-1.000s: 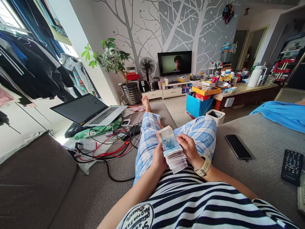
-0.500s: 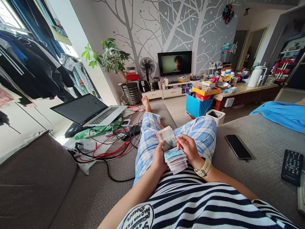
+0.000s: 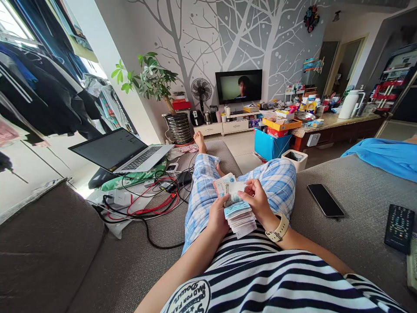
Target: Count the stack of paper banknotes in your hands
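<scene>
A thick stack of banknotes (image 3: 239, 215) rests on my lap above my striped shirt. My left hand (image 3: 217, 215) grips the stack's left side, fingers wrapped under it. The fingers of my right hand (image 3: 259, 201), which wears a pale wristwatch, pinch the top notes and fold them up and away from me. I sit on a grey sofa (image 3: 352, 204) with my legs in blue checked trousers stretched forward.
A black phone (image 3: 325, 200) and a remote control (image 3: 399, 228) lie on the sofa to my right, near a blue cloth (image 3: 387, 156). To my left are an open laptop (image 3: 122, 150) and tangled red and black cables (image 3: 153, 200). Ahead stand a television (image 3: 239, 86) and a cluttered table (image 3: 329, 121).
My right hand has flipped the top notes forward, one after another, off the stack. My left hand has kept its hold in the same place.
</scene>
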`<state>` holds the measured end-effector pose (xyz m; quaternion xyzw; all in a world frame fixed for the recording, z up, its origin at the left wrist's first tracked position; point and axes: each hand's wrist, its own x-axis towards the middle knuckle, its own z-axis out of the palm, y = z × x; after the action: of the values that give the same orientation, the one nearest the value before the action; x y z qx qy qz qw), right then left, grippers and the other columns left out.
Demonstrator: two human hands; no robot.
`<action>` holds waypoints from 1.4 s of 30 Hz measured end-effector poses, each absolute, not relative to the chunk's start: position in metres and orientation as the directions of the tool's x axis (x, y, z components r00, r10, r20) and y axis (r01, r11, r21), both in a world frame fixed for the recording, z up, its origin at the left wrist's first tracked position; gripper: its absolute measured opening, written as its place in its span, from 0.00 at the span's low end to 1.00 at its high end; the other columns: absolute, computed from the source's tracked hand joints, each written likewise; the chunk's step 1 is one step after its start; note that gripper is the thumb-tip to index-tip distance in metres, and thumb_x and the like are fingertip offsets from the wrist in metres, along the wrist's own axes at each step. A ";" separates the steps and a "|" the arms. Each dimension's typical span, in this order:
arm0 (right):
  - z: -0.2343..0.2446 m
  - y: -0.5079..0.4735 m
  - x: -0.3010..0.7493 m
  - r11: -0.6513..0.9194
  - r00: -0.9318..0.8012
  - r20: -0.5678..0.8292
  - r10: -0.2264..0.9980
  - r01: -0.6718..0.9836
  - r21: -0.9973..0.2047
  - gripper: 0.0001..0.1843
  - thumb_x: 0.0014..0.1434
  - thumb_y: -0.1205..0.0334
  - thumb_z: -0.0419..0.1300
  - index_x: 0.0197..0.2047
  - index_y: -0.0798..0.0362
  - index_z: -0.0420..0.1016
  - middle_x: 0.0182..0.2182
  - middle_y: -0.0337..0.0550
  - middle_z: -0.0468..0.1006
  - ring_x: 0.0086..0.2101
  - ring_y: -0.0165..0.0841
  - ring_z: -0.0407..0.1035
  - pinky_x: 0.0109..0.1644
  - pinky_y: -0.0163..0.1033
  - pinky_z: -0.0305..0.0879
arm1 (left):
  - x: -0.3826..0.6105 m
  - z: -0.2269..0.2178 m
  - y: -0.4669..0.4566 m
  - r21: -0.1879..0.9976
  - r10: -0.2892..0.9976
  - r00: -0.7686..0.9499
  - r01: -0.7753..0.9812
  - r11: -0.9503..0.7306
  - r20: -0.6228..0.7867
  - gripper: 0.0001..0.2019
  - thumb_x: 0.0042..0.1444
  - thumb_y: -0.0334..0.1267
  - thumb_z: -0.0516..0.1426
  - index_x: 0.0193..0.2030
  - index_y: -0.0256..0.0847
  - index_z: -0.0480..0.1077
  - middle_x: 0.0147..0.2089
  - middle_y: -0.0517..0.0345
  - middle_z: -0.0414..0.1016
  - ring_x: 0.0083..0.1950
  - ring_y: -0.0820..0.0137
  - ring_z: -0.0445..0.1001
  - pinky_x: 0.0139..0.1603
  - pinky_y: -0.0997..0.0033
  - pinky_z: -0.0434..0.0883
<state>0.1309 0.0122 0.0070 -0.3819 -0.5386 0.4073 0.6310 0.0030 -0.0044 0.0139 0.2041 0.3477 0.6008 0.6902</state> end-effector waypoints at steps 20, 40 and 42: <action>-0.003 0.020 0.134 0.372 0.053 0.369 0.928 -0.052 -0.927 0.16 0.57 0.49 0.58 0.26 0.51 0.64 0.20 0.34 0.63 0.23 0.30 0.58 0.28 0.36 0.55 | 0.004 0.011 -0.004 0.731 0.984 0.012 -0.668 0.141 -0.178 0.12 0.44 0.27 0.62 0.38 0.37 0.73 0.29 0.54 0.78 0.26 0.66 0.76 0.34 0.65 0.73; 0.011 0.008 0.132 0.386 0.033 0.384 0.923 -0.107 -0.916 0.15 0.57 0.51 0.57 0.25 0.51 0.65 0.21 0.34 0.61 0.23 0.30 0.54 0.27 0.35 0.52 | 0.008 0.019 -0.001 0.619 0.962 0.042 -0.758 0.206 -0.268 0.15 0.53 0.39 0.58 0.45 0.32 0.73 0.39 0.46 0.81 0.38 0.56 0.80 0.44 0.56 0.76; 0.013 0.007 0.132 0.387 0.021 0.387 0.922 -0.123 -0.914 0.14 0.57 0.51 0.57 0.26 0.51 0.66 0.21 0.34 0.62 0.24 0.30 0.55 0.27 0.35 0.53 | 0.009 0.022 -0.003 0.622 0.964 0.044 -0.756 0.203 -0.261 0.15 0.53 0.39 0.58 0.46 0.33 0.73 0.39 0.46 0.81 0.39 0.56 0.80 0.45 0.56 0.76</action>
<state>0.1323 0.0070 0.0135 -0.3581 -0.5576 0.4224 0.6184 0.0089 -0.0032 0.0223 0.1605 0.3243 0.6106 0.7044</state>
